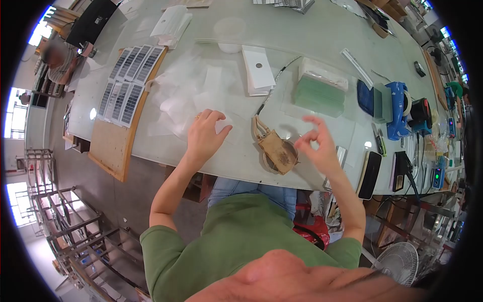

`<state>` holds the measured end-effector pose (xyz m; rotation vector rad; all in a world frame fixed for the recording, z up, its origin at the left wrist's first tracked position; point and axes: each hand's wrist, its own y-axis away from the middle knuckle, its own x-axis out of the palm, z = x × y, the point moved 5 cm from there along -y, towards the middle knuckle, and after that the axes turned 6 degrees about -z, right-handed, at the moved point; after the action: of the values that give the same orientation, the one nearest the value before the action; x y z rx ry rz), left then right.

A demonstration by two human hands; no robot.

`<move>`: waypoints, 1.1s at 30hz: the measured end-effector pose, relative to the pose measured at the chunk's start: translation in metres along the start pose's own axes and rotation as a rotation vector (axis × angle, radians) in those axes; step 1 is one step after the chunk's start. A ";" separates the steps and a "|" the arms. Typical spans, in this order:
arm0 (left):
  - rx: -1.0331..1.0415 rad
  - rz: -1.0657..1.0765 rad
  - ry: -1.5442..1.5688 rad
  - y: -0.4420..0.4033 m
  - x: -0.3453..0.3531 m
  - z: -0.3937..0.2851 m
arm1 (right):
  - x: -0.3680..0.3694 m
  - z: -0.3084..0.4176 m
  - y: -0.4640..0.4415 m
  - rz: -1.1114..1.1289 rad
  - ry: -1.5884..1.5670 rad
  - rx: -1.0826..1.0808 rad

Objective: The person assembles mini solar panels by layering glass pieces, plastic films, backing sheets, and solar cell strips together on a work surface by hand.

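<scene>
My left hand [206, 132] is over the near part of the table, beside crumpled clear plastic film [176, 108]. Its thumb stands apart from the bent fingers, and nothing shows in it. My right hand [319, 146] hovers to the right of a worn wooden block [278, 152] with a braided cord [274, 85], apart from it. The thumb and a finger come together in a pinch while another finger sticks out. Motion blurs these fingertips, so anything between them cannot be made out. Round items lie partly hidden under the block.
White cards [257, 70] and a stack of greenish glass sheets [319, 95] lie beyond my hands. Printed label sheets rest on a wooden board [113, 146] at left. A blue tape dispenser [397, 110] and a black phone [370, 175] sit at right. A person [61, 68] is at far left.
</scene>
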<state>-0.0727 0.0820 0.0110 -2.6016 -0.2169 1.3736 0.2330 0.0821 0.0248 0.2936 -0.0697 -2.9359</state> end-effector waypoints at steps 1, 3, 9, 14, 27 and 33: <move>0.010 -0.018 -0.025 0.001 -0.002 0.000 | 0.010 -0.004 0.005 0.040 0.030 0.058; -0.027 -0.010 0.016 0.003 -0.003 -0.002 | 0.014 -0.007 0.007 0.041 0.043 0.087; -0.179 -0.010 0.216 0.005 -0.007 0.007 | 0.014 -0.014 0.000 0.011 0.070 0.070; -0.284 0.012 0.379 0.009 -0.004 0.024 | 0.016 -0.016 -0.003 0.002 0.182 -0.021; -0.401 0.121 0.969 0.010 -0.015 -0.009 | 0.047 0.053 -0.003 -0.177 0.543 -0.602; -0.490 0.424 1.304 0.025 -0.010 -0.033 | 0.086 0.083 -0.022 0.024 0.206 -0.762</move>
<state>-0.0493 0.0523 0.0312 -3.4220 0.2437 -0.6195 0.1290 0.0898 0.0884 0.4486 1.0247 -2.6364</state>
